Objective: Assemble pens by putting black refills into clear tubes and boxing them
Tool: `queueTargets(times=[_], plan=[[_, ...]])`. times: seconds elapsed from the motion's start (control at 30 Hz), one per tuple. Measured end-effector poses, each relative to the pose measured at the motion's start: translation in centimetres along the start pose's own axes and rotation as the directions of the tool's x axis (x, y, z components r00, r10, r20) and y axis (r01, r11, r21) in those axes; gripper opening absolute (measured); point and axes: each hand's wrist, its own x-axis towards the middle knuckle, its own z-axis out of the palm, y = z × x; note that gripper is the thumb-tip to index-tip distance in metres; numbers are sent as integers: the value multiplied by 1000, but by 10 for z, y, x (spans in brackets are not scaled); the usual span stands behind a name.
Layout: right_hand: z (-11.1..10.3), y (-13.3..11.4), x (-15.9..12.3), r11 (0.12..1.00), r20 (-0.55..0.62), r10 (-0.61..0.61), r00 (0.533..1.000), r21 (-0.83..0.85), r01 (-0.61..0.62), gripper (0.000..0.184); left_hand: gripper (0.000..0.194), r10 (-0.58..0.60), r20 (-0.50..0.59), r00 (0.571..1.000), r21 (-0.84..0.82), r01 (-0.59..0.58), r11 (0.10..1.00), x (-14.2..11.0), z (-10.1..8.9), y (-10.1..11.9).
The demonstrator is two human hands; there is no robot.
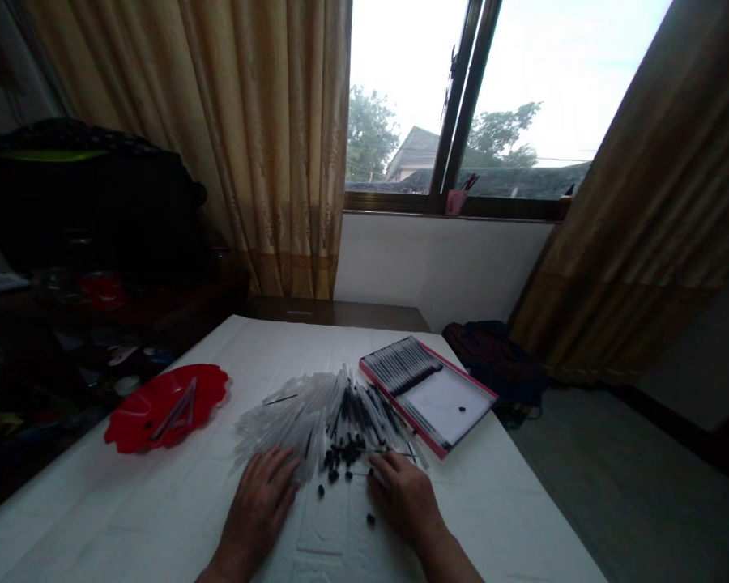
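Together, left hand (256, 506) and right hand (406, 498) touch one pen-tube heap (316, 421).

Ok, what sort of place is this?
Probably a room in a home rather than a workshop: gold curtains, a window looking onto rooftops, and a white-covered table.
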Motion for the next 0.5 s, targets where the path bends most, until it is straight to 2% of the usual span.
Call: queueTargets(times=[0.1, 0.23, 0.5], plan=[[-3, -1, 0, 1000, -34, 6, 999, 12, -5, 21, 28, -75, -5, 997, -6, 74, 997, 5, -2, 2], [-4, -2, 0, 999, -35, 36, 999, -16, -37, 15, 23, -212, 45, 976, 30, 211, 977, 20, -9, 9], [-3, 0, 0, 996, -9, 62, 998, -63, -63, 17, 11, -279, 183, 943, 104, 263, 959, 48, -18, 20]])
